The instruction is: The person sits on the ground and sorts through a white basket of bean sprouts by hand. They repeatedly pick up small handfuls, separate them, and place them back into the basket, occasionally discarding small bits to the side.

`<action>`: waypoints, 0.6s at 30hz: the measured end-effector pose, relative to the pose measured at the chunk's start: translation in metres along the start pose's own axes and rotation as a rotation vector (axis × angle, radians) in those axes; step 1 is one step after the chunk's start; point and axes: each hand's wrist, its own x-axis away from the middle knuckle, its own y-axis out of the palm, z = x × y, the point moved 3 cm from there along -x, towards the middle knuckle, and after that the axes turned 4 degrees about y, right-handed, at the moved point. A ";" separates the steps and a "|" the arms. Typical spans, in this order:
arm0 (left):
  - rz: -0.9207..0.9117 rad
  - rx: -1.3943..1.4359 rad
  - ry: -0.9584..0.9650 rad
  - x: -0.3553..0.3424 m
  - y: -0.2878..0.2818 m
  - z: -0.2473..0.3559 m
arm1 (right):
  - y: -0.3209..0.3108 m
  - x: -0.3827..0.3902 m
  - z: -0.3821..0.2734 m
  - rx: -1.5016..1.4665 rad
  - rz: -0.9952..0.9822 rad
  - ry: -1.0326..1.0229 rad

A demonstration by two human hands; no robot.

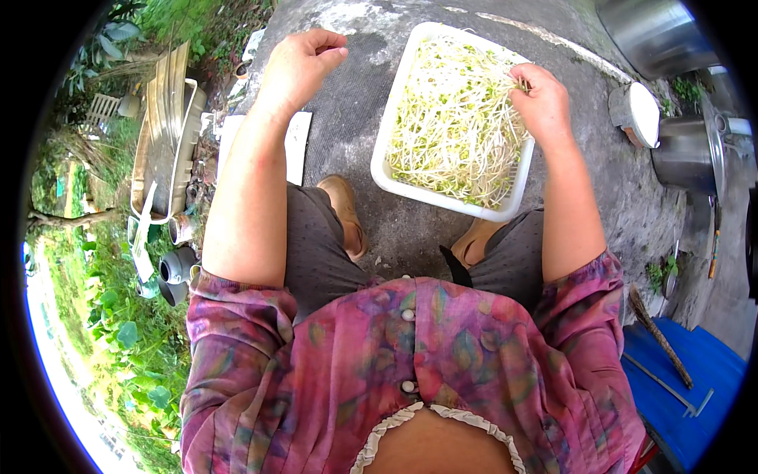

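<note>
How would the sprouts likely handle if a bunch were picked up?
The sprouts look thin and tangled, so a bunch would probably droop and drag neighbours along. Their slender stems may snap if squeezed. Heaped loosely in the tray, they are likely light.

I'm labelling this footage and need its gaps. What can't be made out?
Head view:
Bottom of white rectangular plastic basket: mostly covered by pale, green-tipped sprouts.
Upper-right shiny cylindrical metal pot: cut off by round picture edge.
Middle of flat white sheet: hidden behind left forearm.
Anything pinched in bare left hand: too small to tell.
</note>
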 end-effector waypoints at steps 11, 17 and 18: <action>-0.031 0.048 -0.067 0.002 0.002 0.003 | 0.001 -0.002 0.045 -0.152 -0.091 0.231; -0.067 0.061 -0.093 0.002 0.004 0.008 | -0.009 0.002 0.021 -0.219 -0.028 0.125; -0.073 0.055 -0.094 0.002 0.004 0.010 | -0.011 0.002 0.015 -0.241 0.009 0.052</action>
